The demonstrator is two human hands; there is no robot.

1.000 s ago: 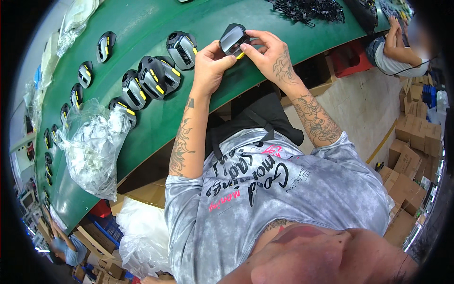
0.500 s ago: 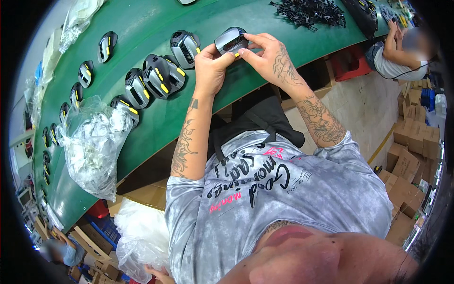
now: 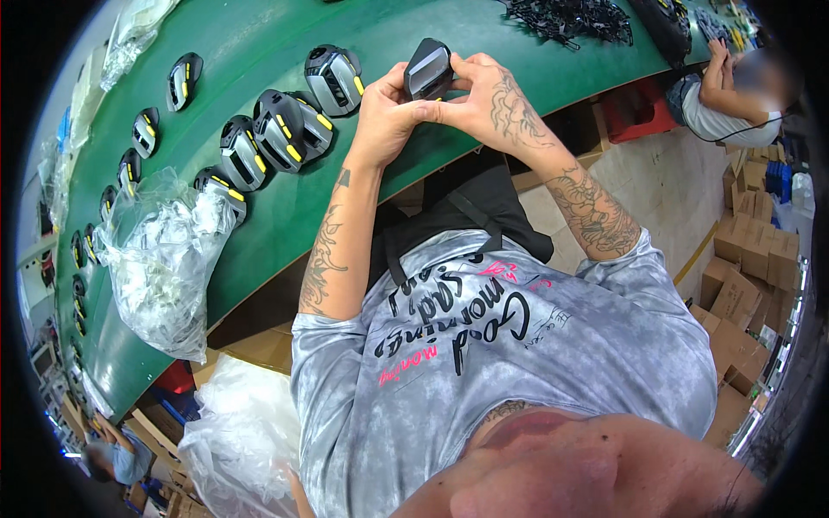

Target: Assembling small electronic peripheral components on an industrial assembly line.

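Both my hands hold a black and grey mouse-shaped housing [image 3: 429, 71] above the green table. My left hand [image 3: 390, 116] grips its left side, with the thumb at the near edge. My right hand [image 3: 489, 97] holds the right side, fingers curled behind it and thumb meeting the left thumb. A bit of yellow shows low on the piece by the thumbs; its underside is hidden. Closest to my left hand on the table is a similar grey-black housing [image 3: 334, 79] with a yellow strip. More of these, such as one housing [image 3: 279, 129], stand in a row to the left.
A clear plastic bag [image 3: 164, 268] of small pale parts lies at the table's [image 3: 250, 52] near-left edge. A pile of black parts [image 3: 574, 19] sits at the far right. Cardboard boxes [image 3: 734, 298] are stacked at right. A co-worker [image 3: 734, 104] sits beyond.
The housing has been turned more upright and raised slightly between my hands. My thumbs have come together below it. The table items appear shifted slightly left in view.
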